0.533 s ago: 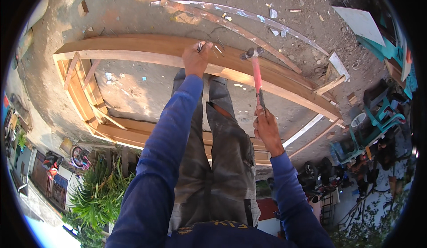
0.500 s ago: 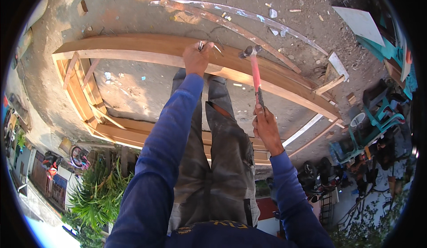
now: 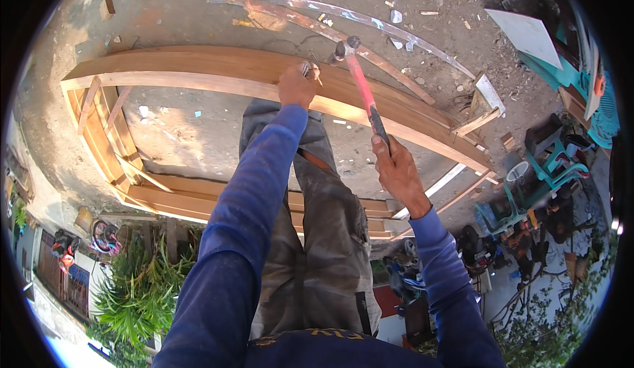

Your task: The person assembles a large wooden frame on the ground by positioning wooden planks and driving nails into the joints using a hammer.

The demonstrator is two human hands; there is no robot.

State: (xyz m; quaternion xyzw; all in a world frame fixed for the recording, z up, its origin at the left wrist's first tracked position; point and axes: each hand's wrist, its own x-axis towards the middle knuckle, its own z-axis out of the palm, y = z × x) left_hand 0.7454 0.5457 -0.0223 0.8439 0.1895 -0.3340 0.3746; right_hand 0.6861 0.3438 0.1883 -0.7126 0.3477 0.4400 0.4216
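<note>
A large wooden frame [image 3: 191,80] with long planks and crosspieces spans the ground around my legs. My left hand [image 3: 297,89] is closed on its far plank, its fingers round thin, shiny metal pieces that look like nails [image 3: 306,69]. Their tips and number are hard to make out. My right hand [image 3: 398,173] is wrapped round the dark grip of a hammer [image 3: 362,85] with a red shaft. The hammer slants up and to the left, its metal head over the far side of the plank, right of my left hand and apart from it.
Beyond the frame, a weathered wooden strip [image 3: 389,71] and a curved pale strip [image 3: 429,45] lie on the dirt. Green plastic chairs [image 3: 558,163] and clutter stand at the right. Leafy plants [image 3: 142,289] grow at the lower left. A pale board [image 3: 525,34] leans at the upper right.
The hammer has swung up and leftward, its head now closer to my left hand. My right hand has risen slightly. My left hand stays on the plank, and the whole view has shifted a little.
</note>
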